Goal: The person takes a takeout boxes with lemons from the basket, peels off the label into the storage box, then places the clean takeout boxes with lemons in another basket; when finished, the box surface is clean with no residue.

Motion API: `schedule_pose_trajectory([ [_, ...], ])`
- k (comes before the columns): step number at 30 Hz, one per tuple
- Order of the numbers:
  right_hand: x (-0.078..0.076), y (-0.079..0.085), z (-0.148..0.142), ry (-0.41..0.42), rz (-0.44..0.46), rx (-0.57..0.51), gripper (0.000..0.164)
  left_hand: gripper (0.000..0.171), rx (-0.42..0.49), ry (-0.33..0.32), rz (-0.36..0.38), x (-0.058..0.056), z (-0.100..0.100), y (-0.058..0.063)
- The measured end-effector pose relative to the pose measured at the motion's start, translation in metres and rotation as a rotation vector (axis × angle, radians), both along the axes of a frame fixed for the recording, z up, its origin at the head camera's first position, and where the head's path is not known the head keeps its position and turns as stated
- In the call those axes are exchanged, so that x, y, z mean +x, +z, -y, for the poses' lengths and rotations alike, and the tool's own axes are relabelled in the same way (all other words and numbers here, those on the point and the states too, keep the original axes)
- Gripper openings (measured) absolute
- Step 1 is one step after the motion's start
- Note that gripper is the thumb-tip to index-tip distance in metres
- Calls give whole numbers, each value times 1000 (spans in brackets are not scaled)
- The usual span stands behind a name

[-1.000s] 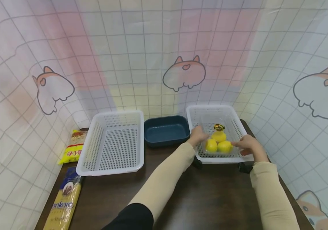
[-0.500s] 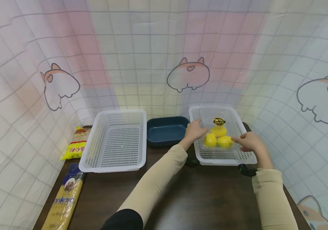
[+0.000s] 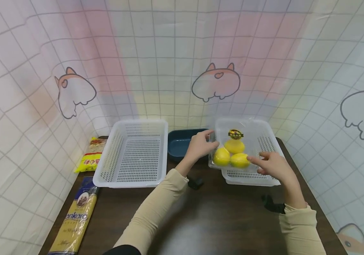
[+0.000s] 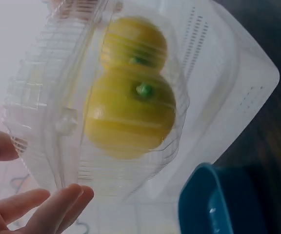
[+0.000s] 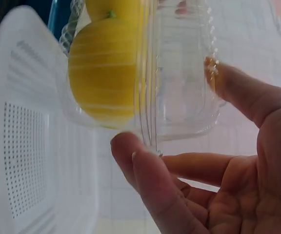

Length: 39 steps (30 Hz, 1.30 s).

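A clear plastic clamshell box (image 3: 250,141) with three lemons (image 3: 240,160) and a black-and-yellow label is up off the basket floor, above the right white basket (image 3: 248,180) and past its left edge. My left hand (image 3: 199,145) grips the box's left side, its thumb (image 4: 1,146) on the lid and fingertips (image 4: 70,197) at the lower rim. On the opposite side my right hand (image 3: 274,164) pinches the box between thumb (image 5: 233,87) and fingers. Each wrist view shows lemons through the clear wall.
A left white basket (image 3: 141,159) and a dark blue dish (image 3: 178,145), partly behind my left hand, stand along the back. At the table's left edge lie a yellow bag (image 3: 90,156) and a long pasta packet (image 3: 76,216). A patterned curtain (image 3: 156,63) surrounds the table.
The box of lemons has risen out of the right basket and shifted left, both hands moving with it. My left hand now partly covers the blue dish. The head view has shifted slightly.
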State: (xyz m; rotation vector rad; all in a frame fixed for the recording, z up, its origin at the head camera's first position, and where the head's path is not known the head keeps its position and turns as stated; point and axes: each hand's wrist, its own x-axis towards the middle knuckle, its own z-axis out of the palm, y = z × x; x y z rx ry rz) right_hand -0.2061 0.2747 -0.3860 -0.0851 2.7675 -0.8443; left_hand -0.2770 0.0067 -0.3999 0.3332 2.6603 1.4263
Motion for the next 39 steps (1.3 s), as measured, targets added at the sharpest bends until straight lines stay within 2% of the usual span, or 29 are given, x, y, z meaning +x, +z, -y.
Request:
schedule_pose_trajectory([
  [3,10,-1,13,18,-28,-29,89,58,22,-3,-7,14,19,2],
  [7,28,-4,31,16,-61,-33,86,59,61,-9,3,36,43,-2],
  [11,44,-11,47,8,-56,-50,83,57,104,3,33,57,62,-9],
  [14,54,-17,58,2,-28,-99,82,56,123,36,52,70,72,-15],
  [19,65,-24,73,-12,-11,-141,76,54,165,98,42,88,87,-29],
  [26,76,-31,81,2,44,-173,73,57,272,121,32,122,97,-51],
  [30,76,-43,85,30,62,-193,75,56,286,164,11,134,101,-61],
  [33,77,-56,90,37,86,-191,77,55,282,193,25,139,105,-69],
  [39,82,-79,97,48,121,-201,78,54,229,199,67,148,114,-90],
])
